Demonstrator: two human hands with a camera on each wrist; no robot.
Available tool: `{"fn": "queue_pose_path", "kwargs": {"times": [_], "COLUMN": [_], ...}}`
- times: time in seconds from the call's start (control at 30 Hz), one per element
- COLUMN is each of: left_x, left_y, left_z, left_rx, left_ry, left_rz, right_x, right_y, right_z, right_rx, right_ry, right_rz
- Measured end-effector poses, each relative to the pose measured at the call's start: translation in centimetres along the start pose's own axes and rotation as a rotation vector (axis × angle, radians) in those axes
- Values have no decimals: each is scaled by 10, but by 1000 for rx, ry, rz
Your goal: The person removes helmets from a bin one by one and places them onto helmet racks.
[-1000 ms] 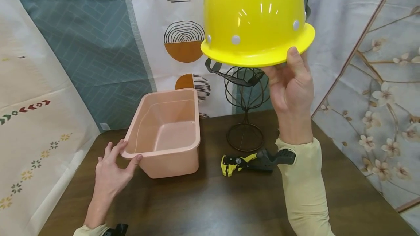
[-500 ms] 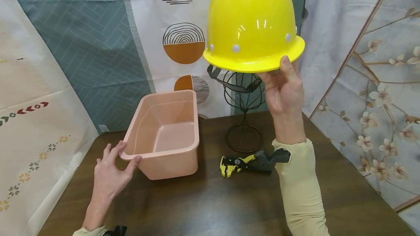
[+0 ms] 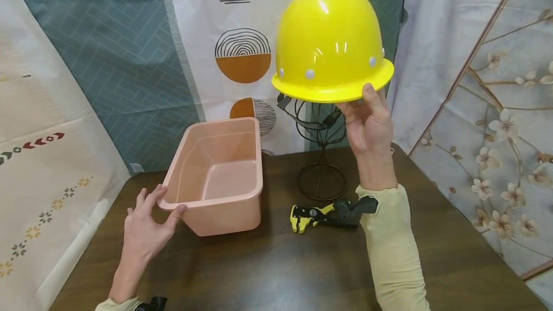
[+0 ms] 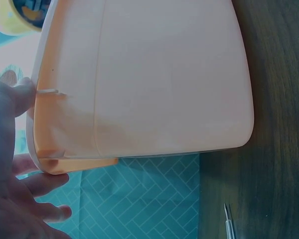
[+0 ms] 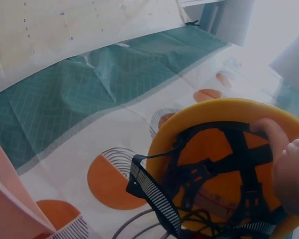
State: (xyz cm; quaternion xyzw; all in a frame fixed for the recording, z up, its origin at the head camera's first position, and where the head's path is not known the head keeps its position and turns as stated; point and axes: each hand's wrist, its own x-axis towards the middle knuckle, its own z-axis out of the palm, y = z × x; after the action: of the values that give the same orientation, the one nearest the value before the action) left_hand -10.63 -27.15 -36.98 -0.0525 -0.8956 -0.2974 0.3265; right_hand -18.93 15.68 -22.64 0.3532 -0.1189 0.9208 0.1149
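In the head view my right hand (image 3: 369, 126) grips the brim of a yellow hard hat (image 3: 330, 44), thumb over the edge and fingers beneath. The hat is held upright in the air, its black chin strap (image 3: 311, 125) hanging down in front of a wire stand (image 3: 322, 155). The right wrist view looks into the hat's dark suspension harness (image 5: 241, 157). At the table's left, my left hand (image 3: 147, 229) holds the near corner of a pink plastic tub (image 3: 229, 215), with its thumb on the front rim and fingers on the side rim.
Black and yellow wire strippers (image 3: 308, 212) lie on the brown table (image 3: 276, 277), partly overlapped by the right wrist's camera mount. A slim metal tip (image 4: 228, 214) shows in the left wrist view. Patterned curtains (image 3: 116, 61) enclose the table's back and sides.
The hard hat and my right hand have come down and slightly left, toward the top of the wire stand. My left hand and the tub have stayed put.
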Motion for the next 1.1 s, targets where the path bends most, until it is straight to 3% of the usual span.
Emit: {"fn": "queue_pose_path", "kwargs": {"times": [0.37,1.1], "left_x": [2,0], "left_y": [1,0], "left_z": [2,2], "left_rx": [-11,-12], "left_ry": [-3,13], "left_rz": [4,4], "right_x": [-4,-14], "right_y": [0,4], "right_z": [-16,-44], "right_rx": [2,-17], "right_ry": [41,34], "right_rz": [-4,8]}}
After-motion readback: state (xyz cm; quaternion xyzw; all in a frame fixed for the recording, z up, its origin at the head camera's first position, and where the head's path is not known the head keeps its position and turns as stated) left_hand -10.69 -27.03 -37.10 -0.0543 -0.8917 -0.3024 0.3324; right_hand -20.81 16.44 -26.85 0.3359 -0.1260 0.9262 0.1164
